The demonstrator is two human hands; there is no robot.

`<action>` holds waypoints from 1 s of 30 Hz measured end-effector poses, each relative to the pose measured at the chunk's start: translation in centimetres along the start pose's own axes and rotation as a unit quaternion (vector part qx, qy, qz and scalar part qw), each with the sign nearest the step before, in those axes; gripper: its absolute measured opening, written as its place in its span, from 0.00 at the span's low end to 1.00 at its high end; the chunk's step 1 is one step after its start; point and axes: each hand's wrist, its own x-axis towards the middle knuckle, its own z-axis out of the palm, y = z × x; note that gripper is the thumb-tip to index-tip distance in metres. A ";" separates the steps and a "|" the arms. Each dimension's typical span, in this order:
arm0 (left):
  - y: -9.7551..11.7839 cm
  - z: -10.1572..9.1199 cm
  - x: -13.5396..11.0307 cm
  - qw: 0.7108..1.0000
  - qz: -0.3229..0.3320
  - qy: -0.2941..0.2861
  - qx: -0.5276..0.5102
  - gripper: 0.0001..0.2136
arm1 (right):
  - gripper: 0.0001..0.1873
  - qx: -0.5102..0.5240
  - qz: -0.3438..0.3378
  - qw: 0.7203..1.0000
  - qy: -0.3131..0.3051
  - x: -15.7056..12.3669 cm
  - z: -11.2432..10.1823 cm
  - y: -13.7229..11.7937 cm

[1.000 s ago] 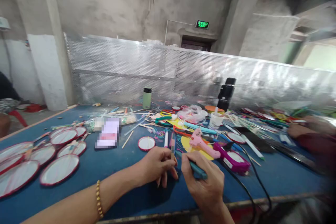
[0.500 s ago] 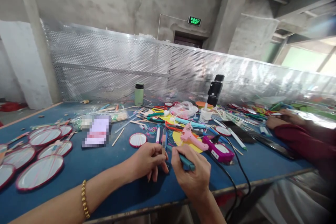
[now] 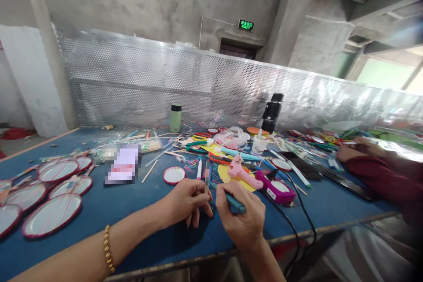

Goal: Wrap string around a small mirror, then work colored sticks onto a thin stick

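My left hand (image 3: 185, 202) rests on the blue table (image 3: 139, 211), its fingers pinched on a thin upright stick (image 3: 206, 178). Close to its right, my right hand (image 3: 239, 218) is closed round a teal pen-like tool (image 3: 231, 202) whose tip points at the stick. A gold bead bracelet (image 3: 108, 249) sits on my left wrist. Just beyond the hands lie a small round red-rimmed disc (image 3: 174, 175), a pink glue gun (image 3: 243, 172) and a magenta device (image 3: 276, 189).
Several red-rimmed oval discs (image 3: 49, 211) lie at the left. Scissors, sticks, a white cup (image 3: 258, 144), a green bottle (image 3: 175, 118) and a black bottle (image 3: 271, 113) clutter the back. A black cable (image 3: 297, 229) runs off the front edge. Another person's red sleeve (image 3: 380, 176) is at the right.
The view has swung right and steadied; my hands keep the same grips on the stick and the teal tool, almost still over the last half second.
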 end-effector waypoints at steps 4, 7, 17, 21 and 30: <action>-0.1 0.0 0.0 1.000 -0.001 0.001 -0.003 0.07 | 0.08 0.003 0.000 1.000 0.002 0.1 0.0 0.0; -0.2 0.0 0.1 1.000 -0.003 0.000 0.000 0.07 | 0.07 0.006 -0.004 1.000 0.001 0.2 0.1 0.0; -0.1 0.0 0.0 1.000 0.002 0.002 0.007 0.09 | 0.07 -0.003 -0.007 1.000 0.004 0.3 0.1 -0.2; -0.1 -0.1 0.1 1.000 0.003 -0.001 0.005 0.09 | 0.07 -0.005 -0.002 1.000 0.008 0.2 0.2 0.0; 0.1 0.0 -0.1 1.000 0.001 -0.002 0.009 0.09 | 0.07 -0.002 0.002 1.000 0.008 0.2 0.1 0.0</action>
